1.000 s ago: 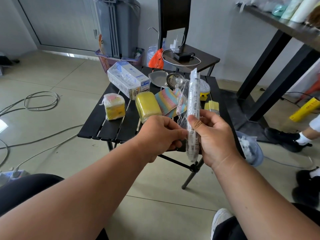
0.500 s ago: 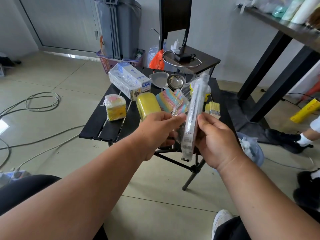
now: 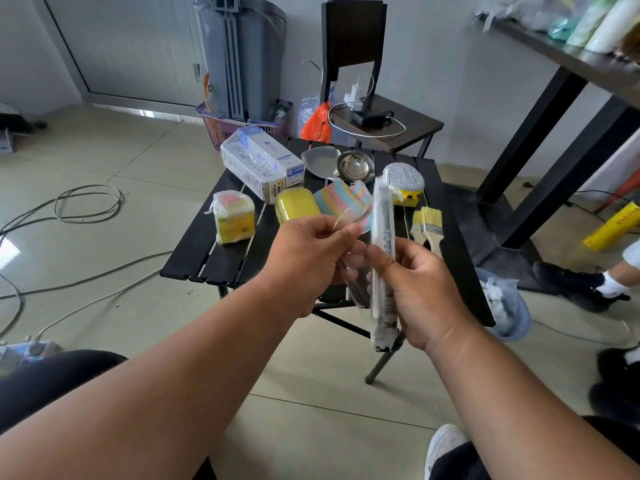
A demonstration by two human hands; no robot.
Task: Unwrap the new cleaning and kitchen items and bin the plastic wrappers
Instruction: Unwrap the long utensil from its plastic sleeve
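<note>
The right hand (image 3: 420,289) grips a long thin pack (image 3: 382,258) upright over the near edge of the desk (image 3: 221,251), while the left hand (image 3: 313,258) pinches its loose clear wrap (image 3: 346,220), which looks light, thin and slippery, so a tight pinch at the edge seems best.

left hand (image 3: 308,261) pulled wrapper (image 3: 346,220) off, packet (image 3: 381,251) upright again

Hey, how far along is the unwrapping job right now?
Done: crumpled plastic already sits in the blue bin. In hand: the right hand grips a long wrapped pack while the left hand pinches its clear wrapper. Left: the wrapped sponge stack and the film-covered box on the table.
</note>
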